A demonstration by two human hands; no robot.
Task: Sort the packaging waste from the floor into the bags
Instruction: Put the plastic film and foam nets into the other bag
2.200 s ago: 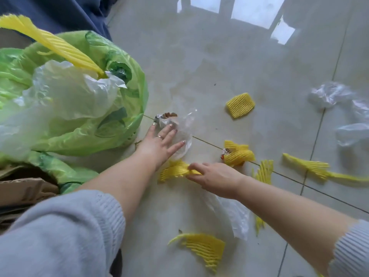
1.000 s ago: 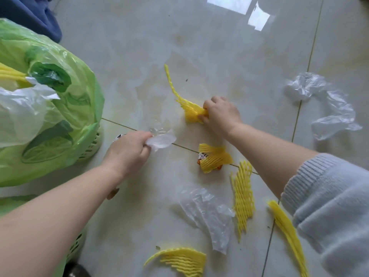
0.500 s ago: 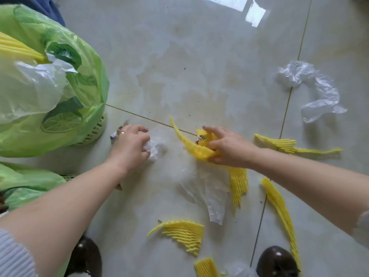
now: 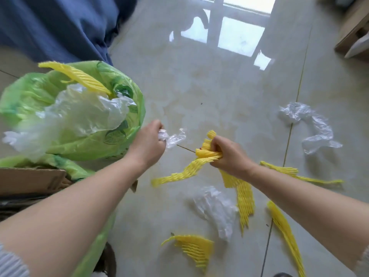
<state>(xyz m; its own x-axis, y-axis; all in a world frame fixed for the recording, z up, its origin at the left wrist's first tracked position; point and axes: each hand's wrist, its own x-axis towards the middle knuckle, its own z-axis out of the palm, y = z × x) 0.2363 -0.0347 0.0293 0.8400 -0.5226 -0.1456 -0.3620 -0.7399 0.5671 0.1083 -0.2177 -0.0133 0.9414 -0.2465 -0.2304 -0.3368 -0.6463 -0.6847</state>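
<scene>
Gathering scraps mid-sort, the left hand (image 4: 148, 145) clutched crumpled clear plastic (image 4: 173, 137) beside the green bag (image 4: 95, 136) while the right hand (image 4: 227, 154) gripped bunched yellow foam netting (image 4: 201, 154) above the floor (image 4: 219, 86); bagging each separately seemingly came next.

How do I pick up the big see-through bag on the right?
Pinch the clear bag at its crumpled top bunch, coming straight down from above. It lies flat and limp on the floor, so the raised wad probably gives fingers the most to catch.

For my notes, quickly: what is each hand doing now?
Left hand: closed, gripping crumpled clear plastic.
Right hand: closed, gripping a bunch of yellow foam nets.
</scene>
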